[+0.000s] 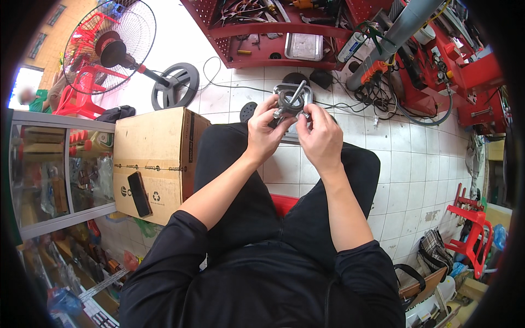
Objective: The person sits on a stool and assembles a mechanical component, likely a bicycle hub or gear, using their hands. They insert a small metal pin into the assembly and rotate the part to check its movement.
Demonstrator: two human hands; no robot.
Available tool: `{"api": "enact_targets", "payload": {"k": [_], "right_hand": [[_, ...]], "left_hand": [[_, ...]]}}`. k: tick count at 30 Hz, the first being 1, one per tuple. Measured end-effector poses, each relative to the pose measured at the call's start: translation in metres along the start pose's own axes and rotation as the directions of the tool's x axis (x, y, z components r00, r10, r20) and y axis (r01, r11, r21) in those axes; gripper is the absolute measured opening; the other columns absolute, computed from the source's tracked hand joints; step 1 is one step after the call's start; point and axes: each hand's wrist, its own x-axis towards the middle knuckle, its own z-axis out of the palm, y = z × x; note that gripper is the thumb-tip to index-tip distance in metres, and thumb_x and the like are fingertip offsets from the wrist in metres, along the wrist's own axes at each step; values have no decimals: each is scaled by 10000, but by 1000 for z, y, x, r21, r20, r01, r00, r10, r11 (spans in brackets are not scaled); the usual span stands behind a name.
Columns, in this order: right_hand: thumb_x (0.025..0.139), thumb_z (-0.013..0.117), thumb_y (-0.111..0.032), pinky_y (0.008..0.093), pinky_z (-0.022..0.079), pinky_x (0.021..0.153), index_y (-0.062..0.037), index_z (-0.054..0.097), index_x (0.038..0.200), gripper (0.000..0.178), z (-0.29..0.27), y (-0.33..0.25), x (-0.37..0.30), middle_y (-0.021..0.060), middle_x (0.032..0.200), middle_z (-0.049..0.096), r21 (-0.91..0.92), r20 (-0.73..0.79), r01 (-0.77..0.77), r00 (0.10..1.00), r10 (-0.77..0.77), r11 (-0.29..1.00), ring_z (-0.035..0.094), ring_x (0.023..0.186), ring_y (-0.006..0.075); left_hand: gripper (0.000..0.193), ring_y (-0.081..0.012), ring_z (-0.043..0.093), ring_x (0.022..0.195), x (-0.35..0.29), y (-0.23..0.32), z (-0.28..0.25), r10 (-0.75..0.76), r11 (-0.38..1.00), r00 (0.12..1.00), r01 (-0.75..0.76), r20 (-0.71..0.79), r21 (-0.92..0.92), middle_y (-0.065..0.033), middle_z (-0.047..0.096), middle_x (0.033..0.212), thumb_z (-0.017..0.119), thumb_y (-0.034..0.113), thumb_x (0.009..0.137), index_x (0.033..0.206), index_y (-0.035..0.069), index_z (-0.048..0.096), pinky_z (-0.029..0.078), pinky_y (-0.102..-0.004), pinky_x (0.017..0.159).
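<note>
Between my knees I hold up a dark grey, ring-shaped metal part (290, 101), with a bright rod (298, 93) slanting up across it. My left hand (263, 130) is closed round the part's left side, thumb along the lower edge. At its lower right edge, my right hand (319, 138) pinches with thumb and forefinger; any small piece between those fingertips is too small to make out. Below and behind the part, a silvery metal tray (307, 97) lies on the tiled floor, partly hidden by my hands.
A cardboard box (147, 136) with a phone (140, 194) on it stands at my left, beside a glass cabinet (90, 169). Ahead are a standing fan (112, 49) and a red tool cart (246, 60). Cables (377, 101) tangle at the right, near red machinery (426, 82).
</note>
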Motion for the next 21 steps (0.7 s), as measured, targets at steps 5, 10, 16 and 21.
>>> {"api": "enact_targets", "payload": {"k": [5,10,16,21], "right_hand": [[823,569,-93,397,499,601,2,549,973,179,5,-1,-1,154,846,611,-4,-22,12,1000,-12,1000,613,701,328],[829,560,-86,396,499,602,7,543,986,183,6,-2,-1,160,865,609,30,-24,-2,1000,3,1000,612,711,330],[806,598,-105,373,505,595,-3,569,941,172,5,-3,-1,139,838,620,115,-22,-93,995,97,989,623,713,305],[798,603,-106,371,501,586,-8,585,925,162,5,1,-3,133,821,619,32,-46,-48,998,50,998,618,689,307]], "left_hand": [[194,-261,605,979,1,4,1,27,999,1000,-26,-15,42,-173,578,1157,756,47,689,872,20,698,490,-329,818],[184,-263,603,974,1,6,1,37,996,999,-35,-25,79,-171,584,1150,756,55,691,861,23,697,485,-329,815],[193,-271,612,927,3,8,-2,27,997,999,-25,-21,71,-164,597,1128,754,51,690,858,-1,674,483,-326,793],[260,-238,606,900,1,-2,2,74,994,996,-70,-40,85,-154,606,1093,767,62,686,859,-10,587,479,-312,793]]}}
